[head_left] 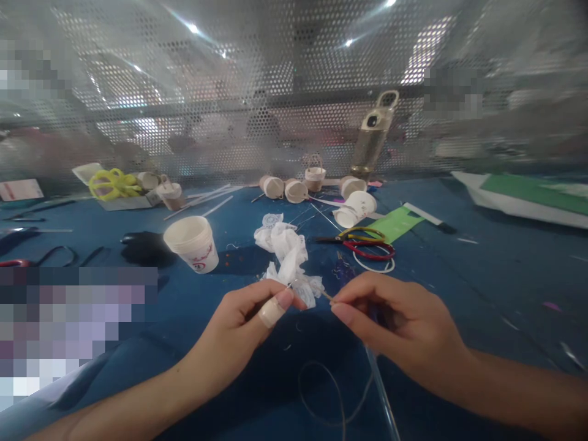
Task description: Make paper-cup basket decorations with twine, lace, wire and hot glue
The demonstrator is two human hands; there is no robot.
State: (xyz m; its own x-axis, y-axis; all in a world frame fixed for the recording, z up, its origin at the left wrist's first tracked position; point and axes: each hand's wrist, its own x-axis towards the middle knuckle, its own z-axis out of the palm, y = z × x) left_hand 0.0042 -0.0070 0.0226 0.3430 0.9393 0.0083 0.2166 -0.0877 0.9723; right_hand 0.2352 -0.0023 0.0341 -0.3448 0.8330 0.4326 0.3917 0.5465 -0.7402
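Note:
My left hand (257, 315) is closed in a pinch, with a bandage round the thumb, and holds the lower end of a crumpled strip of white lace fabric (287, 254) that trails up over the blue table (482, 269). My right hand (390, 318) is also pinched shut, gripping a thin stick or wire (325, 295) whose tip points at the lace between the two hands. A thin thread loop (331, 392) lies on the table below my hands.
A white paper cup (193, 243) stands left of the lace. Red and yellow-handled pliers or scissors (367, 242) lie beyond my right hand. Several tipped paper cups (316, 190), yellow scissors (113, 182), a bottle (374, 138) and green paper (395, 223) sit further back before a perforated metal screen.

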